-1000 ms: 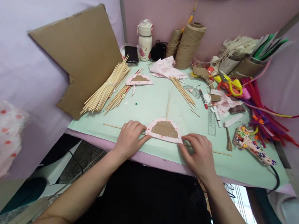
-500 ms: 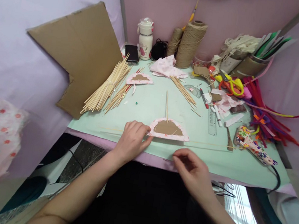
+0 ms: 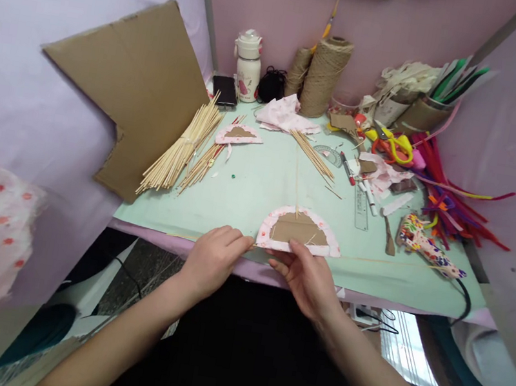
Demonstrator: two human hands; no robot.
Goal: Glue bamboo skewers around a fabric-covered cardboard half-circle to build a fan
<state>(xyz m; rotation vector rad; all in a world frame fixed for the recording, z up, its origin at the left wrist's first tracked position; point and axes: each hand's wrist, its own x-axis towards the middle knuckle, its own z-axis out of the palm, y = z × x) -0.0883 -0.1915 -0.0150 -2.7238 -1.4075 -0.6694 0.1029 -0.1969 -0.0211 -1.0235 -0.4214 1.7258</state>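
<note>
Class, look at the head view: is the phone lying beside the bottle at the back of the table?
Yes, the phone lies flat just beside the bottle.

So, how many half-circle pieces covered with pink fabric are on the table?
2. One half-circle piece lies at the near edge, touched by the right hand; the second half-circle piece lies farther back, beside the stick bundle. Clutter may hide others.
</note>
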